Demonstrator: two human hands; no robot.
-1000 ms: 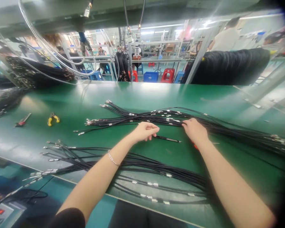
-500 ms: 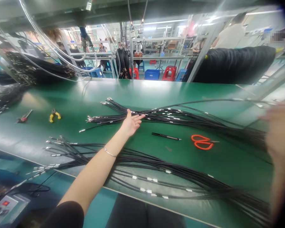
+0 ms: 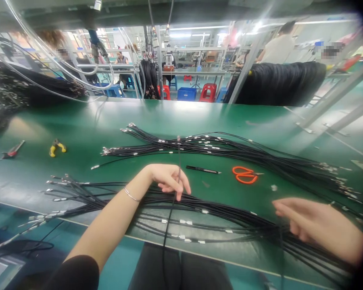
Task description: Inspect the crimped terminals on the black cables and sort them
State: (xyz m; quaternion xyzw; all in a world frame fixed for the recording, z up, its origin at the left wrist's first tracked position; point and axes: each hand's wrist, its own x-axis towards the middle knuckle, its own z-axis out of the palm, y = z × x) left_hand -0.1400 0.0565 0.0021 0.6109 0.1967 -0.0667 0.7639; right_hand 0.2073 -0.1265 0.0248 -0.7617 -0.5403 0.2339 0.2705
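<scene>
The green tabletop [image 3: 230,117] filled most of the view, with a thick mass of black cable [image 3: 281,84] hanging behind its far right edge. The far cable bundle [image 3: 169,142] stretched across the middle, its fanned ends pointing left, and the near cable bundle [image 3: 230,212] ran along the front, partly covered by both hands. The right hand [image 3: 314,221] hovered over that bundle's right stretch, fingers curled nearly together; a dark strand [image 3: 281,255] hung below them, though blur made it impossible to tell whether they gripped it. The left hand [image 3: 167,177] was bent at the wrist, thumb and fingers pinched around the held cable [image 3: 170,221], which rose above the hand and dropped past the front edge before the person's legs. Between the bundles lay orange-handled scissors [image 3: 245,175] and, just left, a black knife [image 3: 203,170]. Yellow-handled pliers [image 3: 56,142] and a red-handled tool [image 3: 13,150] sat well apart at far left. Smallest was a pale scrap [image 3: 274,187] near the right fingertips.
</scene>
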